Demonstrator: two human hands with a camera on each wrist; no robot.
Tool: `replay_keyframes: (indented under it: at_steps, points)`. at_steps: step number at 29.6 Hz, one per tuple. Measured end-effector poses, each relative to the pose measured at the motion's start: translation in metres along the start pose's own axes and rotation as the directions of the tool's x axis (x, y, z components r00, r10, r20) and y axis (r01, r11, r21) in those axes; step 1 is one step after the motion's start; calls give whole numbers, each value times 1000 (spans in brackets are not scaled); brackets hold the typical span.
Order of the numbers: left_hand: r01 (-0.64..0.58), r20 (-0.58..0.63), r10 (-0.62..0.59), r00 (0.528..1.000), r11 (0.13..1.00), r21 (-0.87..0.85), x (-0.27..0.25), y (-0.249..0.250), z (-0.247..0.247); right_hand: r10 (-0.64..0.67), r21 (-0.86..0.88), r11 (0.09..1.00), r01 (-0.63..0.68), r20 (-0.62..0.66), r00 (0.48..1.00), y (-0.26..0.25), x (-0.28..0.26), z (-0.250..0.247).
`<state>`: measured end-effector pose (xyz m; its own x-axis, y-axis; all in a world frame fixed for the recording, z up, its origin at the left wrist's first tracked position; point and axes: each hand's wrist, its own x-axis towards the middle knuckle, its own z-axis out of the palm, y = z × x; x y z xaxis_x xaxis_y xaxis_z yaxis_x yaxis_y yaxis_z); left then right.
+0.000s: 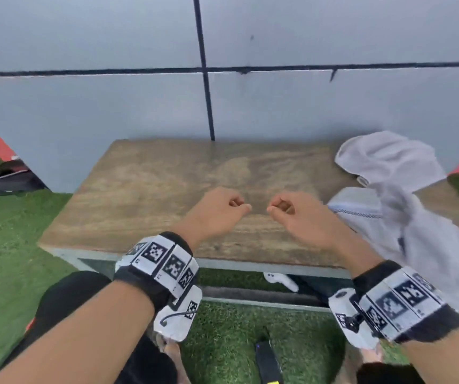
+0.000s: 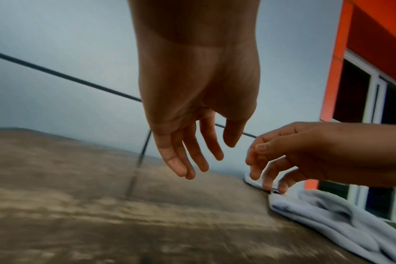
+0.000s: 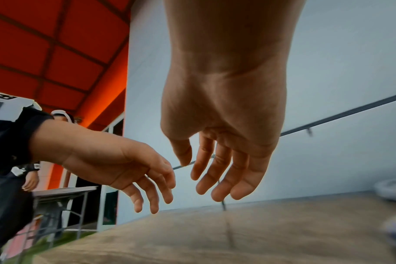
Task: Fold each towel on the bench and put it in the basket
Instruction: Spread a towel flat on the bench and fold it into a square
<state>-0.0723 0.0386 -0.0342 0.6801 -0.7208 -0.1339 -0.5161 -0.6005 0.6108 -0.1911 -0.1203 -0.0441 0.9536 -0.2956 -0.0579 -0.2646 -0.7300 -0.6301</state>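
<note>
A crumpled pale grey towel [image 1: 405, 206] lies on the right end of the wooden bench [image 1: 150, 189] and hangs over its front edge. In the left wrist view the towel [image 2: 332, 219] lies at the lower right. Both hands hover side by side above the bench's middle, holding nothing. My left hand [image 1: 220, 212] has loosely curled, relaxed fingers [image 2: 192, 157]. My right hand [image 1: 292, 214] hangs the same way, fingers [image 3: 224, 176] loose, just left of the towel. No basket is in view.
A grey panelled wall [image 1: 306, 106] stands right behind the bench. Green artificial grass [image 1: 9, 245] surrounds it. A dark bag [image 1: 9, 181] lies at the far left, a black object [image 1: 267, 361] on the grass by my feet, a white thing [image 1: 281, 281] under the bench.
</note>
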Motion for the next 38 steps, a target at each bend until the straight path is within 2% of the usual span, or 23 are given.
replay_keyframes:
  at_steps: [4, 8, 11, 13, 16, 19, 23, 25, 27, 30, 34, 36, 38]
  points:
    - [-111, 157, 109, 982, 994, 7, 40, 38, 60, 158, -34, 986, -165, -155, 975, 57, -24, -21]
    - [-185, 224, 184, 957, 983, -19, 70, 73, 114, 318, -123, 921, -370, -312, 895, 100, -44, -29]
    - [-222, 241, 224, 944, 974, -34, 85, 91, 151, 472, -196, 821, -536, -295, 831, 121, -53, -36]
    - [-231, 216, 218, 952, 972, 38, 90, 95, 166, 519, -231, 789, -569, -246, 819, 127, -55, -37]
    - [-224, 162, 196, 967, 958, 178, 93, 97, 180, 530, -308, 761, -570, -211, 821, 133, -57, -35]
    - [-209, 53, 204, 978, 969, 134, 95, 95, 182, 471, -334, 792, -511, -199, 859, 135, -58, -34]
    - [-184, 42, 181, 983, 979, 91, 104, 87, 175, 428, -225, 869, -441, -106, 898, 126, -56, -37]
    - [-192, 55, 189, 981, 979, 69, 107, 81, 171, 430, -216, 867, -448, -129, 894, 124, -56, -35]
    - [-216, 26, 215, 976, 975, 49, 108, 75, 166, 435, -306, 824, -477, -196, 879, 124, -57, -34]
    - [-225, -108, 222, 969, 974, -19, 102, 74, 152, 446, -428, 743, -514, -256, 858, 125, -57, -32]
    - [-210, -271, 191, 943, 977, -43, 91, 78, 120, 454, -487, 691, -534, -283, 845, 121, -49, -28]
    - [-185, -334, 150, 930, 980, -74, 91, 70, 101, 449, -490, 683, -541, -302, 841, 114, -43, -31]
    - [-161, -379, 119, 918, 984, -80, 89, 58, 82, 446, -436, 725, -534, -294, 846, 106, -36, -37]
